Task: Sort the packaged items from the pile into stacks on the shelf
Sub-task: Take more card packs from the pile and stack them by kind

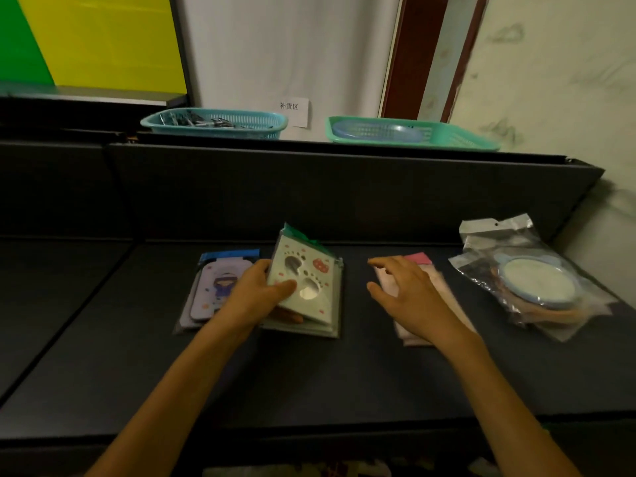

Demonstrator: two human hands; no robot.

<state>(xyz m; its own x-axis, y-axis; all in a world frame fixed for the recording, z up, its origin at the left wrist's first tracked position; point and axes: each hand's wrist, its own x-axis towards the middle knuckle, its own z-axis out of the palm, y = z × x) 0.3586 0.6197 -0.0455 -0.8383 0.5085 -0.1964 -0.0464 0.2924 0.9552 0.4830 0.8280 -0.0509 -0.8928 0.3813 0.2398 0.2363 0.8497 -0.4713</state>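
- Dark shelf (137, 356) fills the lower two thirds of the frame, with a dark back panel behind it; on the ledge above, at upper centre, stand two green baskets (213, 123) against a pale wall.
- Four groups already lie in a row across the middle of the shelf, so the sorting looks well along; no unsorted pile shows in the frame, so what is left cannot be told.
- At far right lies the bulkiest group, clear crinkled bags (537, 284) holding round blue-rimmed items.
- At centre sits the green-topped stack (309, 325); its top packet (306, 273), pale with paw-print cutouts and a red motif, is tilted up on its left edge.
- Left of centre lies the blue-topped stack (206, 290), purple with a cartoon figure.
- Right of centre lies the pink-topped stack (423, 270), pale, blurred and partly covered.
- The left hand (254, 297) grips the tilted packet, thumb on its face.
- The right hand (409, 294) hovers spread wide over the pink stack, holding nothing.
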